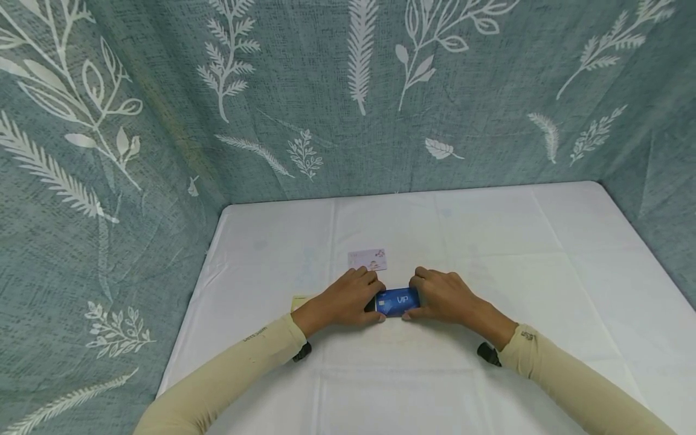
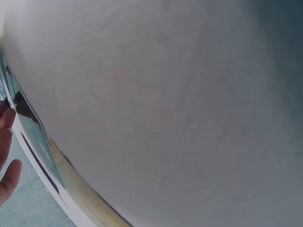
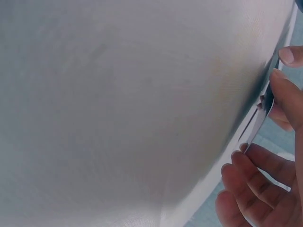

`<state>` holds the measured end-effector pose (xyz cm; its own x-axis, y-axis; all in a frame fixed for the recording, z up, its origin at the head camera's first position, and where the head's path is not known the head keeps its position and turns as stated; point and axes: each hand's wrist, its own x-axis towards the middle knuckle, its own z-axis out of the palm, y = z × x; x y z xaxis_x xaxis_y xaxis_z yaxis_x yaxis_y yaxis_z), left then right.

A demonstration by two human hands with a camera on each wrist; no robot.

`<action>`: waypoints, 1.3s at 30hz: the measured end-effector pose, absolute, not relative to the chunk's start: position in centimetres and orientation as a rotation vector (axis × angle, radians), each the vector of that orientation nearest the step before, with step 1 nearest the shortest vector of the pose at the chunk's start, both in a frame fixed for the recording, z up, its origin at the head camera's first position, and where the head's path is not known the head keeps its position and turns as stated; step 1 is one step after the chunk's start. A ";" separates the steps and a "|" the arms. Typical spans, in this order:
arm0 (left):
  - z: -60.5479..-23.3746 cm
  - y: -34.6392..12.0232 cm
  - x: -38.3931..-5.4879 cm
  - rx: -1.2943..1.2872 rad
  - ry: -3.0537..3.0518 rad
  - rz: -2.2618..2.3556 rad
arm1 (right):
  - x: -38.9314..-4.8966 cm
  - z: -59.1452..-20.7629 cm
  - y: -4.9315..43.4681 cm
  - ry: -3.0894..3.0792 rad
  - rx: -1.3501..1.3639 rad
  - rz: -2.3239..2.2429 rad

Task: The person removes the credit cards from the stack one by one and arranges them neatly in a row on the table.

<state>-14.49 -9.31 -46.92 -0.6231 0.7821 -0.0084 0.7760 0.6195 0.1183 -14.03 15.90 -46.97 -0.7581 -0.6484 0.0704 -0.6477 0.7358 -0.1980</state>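
A blue card (image 1: 397, 302) marked VIP, with a small chip on its left part, is held level low over the white table between my two hands. My left hand (image 1: 353, 299) pinches its left end, thumb at the near edge and index finger at the far edge. At the right end, my right hand (image 1: 444, 296) grips it the same way. A dark patch shows beside the card under the left fingers; I cannot tell what it is. In the right wrist view the card is seen nearly edge-on, with the right hand's fingertips (image 3: 244, 147) at its edge.
A pale card with a pinkish print (image 1: 367, 260) lies on the white tablecloth (image 1: 489, 235) just beyond the left hand. A yellow card (image 1: 299, 301) is partly covered by the left wrist. Green leaf-patterned curtains (image 1: 321, 72) hang behind and beside the table.
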 end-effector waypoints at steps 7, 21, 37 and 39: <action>-46.8 -9.3 -14.5 1.328 2.769 0.144 | -14.0 -47.1 15.9 2.925 -1.097 -0.343; -46.8 -9.3 -14.5 1.322 2.759 0.118 | -14.0 -47.3 15.9 2.925 -1.098 -0.338; -46.8 -9.3 -14.5 1.348 2.765 0.123 | -13.8 -47.3 15.8 2.919 -1.085 -0.337; -46.8 -9.4 -14.5 1.348 2.766 0.123 | -13.8 -47.3 15.8 2.921 -1.086 -0.337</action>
